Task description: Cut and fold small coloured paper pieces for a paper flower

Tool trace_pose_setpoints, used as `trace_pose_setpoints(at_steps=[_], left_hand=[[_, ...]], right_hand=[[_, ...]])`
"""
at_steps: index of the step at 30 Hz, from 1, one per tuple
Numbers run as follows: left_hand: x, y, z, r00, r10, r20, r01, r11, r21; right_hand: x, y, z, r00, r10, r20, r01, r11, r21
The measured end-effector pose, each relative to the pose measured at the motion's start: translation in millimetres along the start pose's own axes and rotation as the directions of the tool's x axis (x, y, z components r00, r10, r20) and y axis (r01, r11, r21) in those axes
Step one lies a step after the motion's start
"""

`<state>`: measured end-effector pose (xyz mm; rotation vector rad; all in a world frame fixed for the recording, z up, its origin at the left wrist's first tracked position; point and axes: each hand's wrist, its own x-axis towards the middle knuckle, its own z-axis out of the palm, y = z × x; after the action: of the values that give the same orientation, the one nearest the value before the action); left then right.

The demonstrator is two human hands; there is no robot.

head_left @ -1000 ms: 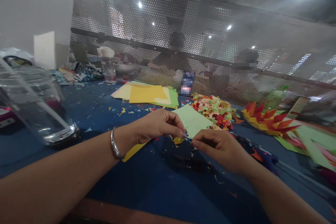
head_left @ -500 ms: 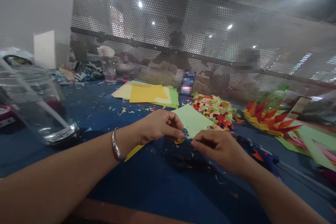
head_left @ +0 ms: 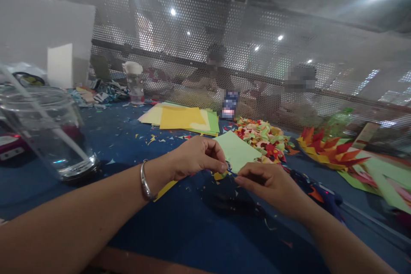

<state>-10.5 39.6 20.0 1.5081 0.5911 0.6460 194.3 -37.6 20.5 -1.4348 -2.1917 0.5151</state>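
Note:
My left hand (head_left: 204,158), with a silver bangle at the wrist, pinches one end of a thin blue strip (head_left: 231,173) between thumb and forefinger. The strip seems to loop into a small ring at the left fingertips. Its other end is pinched by my right hand (head_left: 265,180). Both hands are held over the blue table (head_left: 180,231), close together. Just behind the fingers lies a pale green paper sheet (head_left: 240,150). Part of a yellow paper piece (head_left: 165,190) shows beneath my left wrist. A small yellow scrap (head_left: 218,176) is below the fingertips.
Stacked yellow and green papers (head_left: 183,117) lie behind. A heap of coloured paper petals (head_left: 263,137) and an orange-red paper flower (head_left: 330,150) are at right. A clear cup with a straw (head_left: 48,132) stands left. A phone (head_left: 230,105) leans against the perforated screen (head_left: 189,64).
The view has tilted up slightly, so things sit lower in the picture. My fingertips are slightly farther apart, and more of the blue strip shows between them.

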Motion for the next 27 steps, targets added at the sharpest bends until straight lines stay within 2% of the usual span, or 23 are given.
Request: trace_pose_setpoints(at_steps=[10, 17, 27], left_hand=[[1.3, -5.3, -2.7, 0.998, 0.059, 0.032, -0.059, 0.998, 0.002], [2.3, -6.6, -0.7, 0.999, 0.017, 0.044, -0.017, 1.000, -0.019], [4.4, -8.7, -3.2, 1.000, 0.011, -0.001, -0.011, 1.000, -0.011]], right_hand=[[1.0, 0.7, -0.9, 0.999, -0.023, -0.022, 0.023, 1.000, -0.017], [1.5, 2.5, 0.1, 1.000, -0.004, -0.006, 0.003, 1.000, -0.024], [2.0, 4.9, -1.0, 1.000, 0.007, -0.016, -0.008, 1.000, -0.029]])
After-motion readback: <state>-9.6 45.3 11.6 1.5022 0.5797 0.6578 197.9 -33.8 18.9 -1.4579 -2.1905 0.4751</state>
